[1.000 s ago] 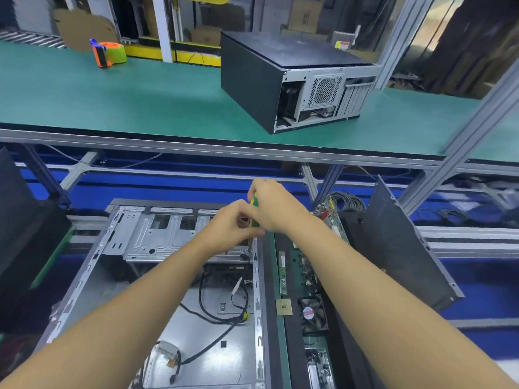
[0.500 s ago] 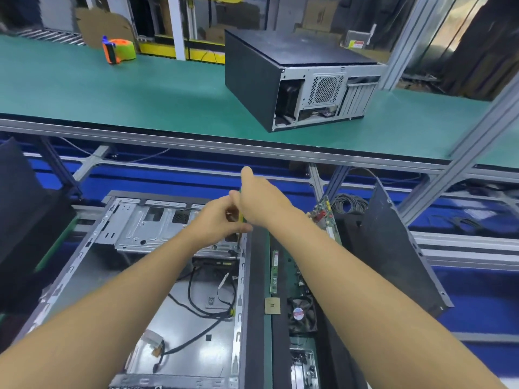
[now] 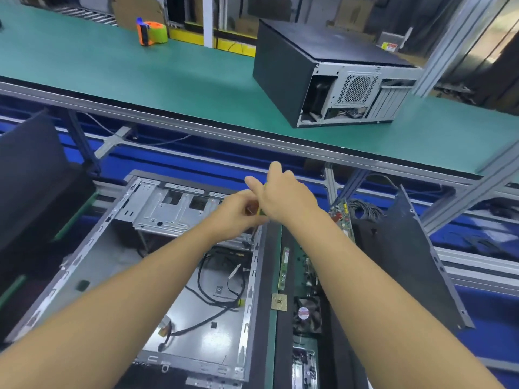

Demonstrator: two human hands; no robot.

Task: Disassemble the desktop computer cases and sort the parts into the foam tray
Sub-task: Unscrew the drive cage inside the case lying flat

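Observation:
An open desktop case (image 3: 84,276) lies flat on the lower bench, with black cables (image 3: 213,293) loose on its metal floor and a drive cage (image 3: 174,211) at its far end. Both hands meet over the case's far right corner. My right hand (image 3: 286,195) is closed over a green-and-yellow screwdriver (image 3: 262,211), of which only a sliver shows. My left hand (image 3: 238,211) pinches the tool's lower part from the left. The tip and any screw are hidden. To the right of the case, the dark foam tray (image 3: 266,265) holds a memory stick (image 3: 283,268), a processor chip (image 3: 279,302) and a small fan (image 3: 307,314).
A black side panel (image 3: 407,262) leans at the right, with a circuit card (image 3: 344,217) and coiled cable (image 3: 365,209) behind the tray. On the upper green shelf (image 3: 168,80) stand a second closed case (image 3: 323,77) and an orange tape dispenser (image 3: 151,32). Dark panels (image 3: 31,178) stand at left.
Both hands stay at the case's far right corner. My right hand has turned on the screwdriver handle and one of its fingers now sticks up. The view has shifted slightly.

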